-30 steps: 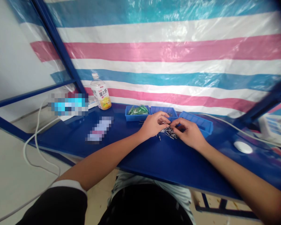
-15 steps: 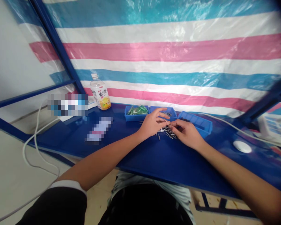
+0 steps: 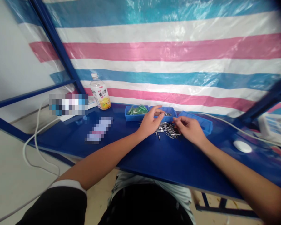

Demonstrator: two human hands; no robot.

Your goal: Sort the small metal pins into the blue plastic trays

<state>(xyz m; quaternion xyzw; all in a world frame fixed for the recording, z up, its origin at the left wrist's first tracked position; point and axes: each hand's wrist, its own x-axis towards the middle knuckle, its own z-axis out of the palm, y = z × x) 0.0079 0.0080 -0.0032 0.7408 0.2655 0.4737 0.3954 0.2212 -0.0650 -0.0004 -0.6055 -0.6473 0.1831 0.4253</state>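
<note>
A loose pile of thin silver-and-black metal pins (image 3: 166,130), rivet-like in shape, lies on the blue table between my hands. My left hand (image 3: 151,122) hovers at the pile's left side, fingers stretched and thumb apart, in front of the middle blue bin (image 3: 170,118). That bin has more metal pieces in it. My right hand (image 3: 189,128) is at the pile's right edge, thumb and fingertips pinched together. Whatever is in the pinch is too small to make out. Behind my right hand stands the right blue bin (image 3: 207,125), partly covered, with dark pieces inside.
A left blue bin (image 3: 134,118) holds green-and-clear packets (image 3: 137,109). A drink bottle (image 3: 100,93) stands at the back left, near a blurred flat item (image 3: 99,128). A white round object (image 3: 242,146) and a cable (image 3: 227,122) lie right. Blue frame posts (image 3: 58,47) flank the table (image 3: 150,156).
My hands were together over the pile with fingertips meeting. Now they are apart: the left has drawn slightly left, and the right slightly right, uncovering more of the pins.
</note>
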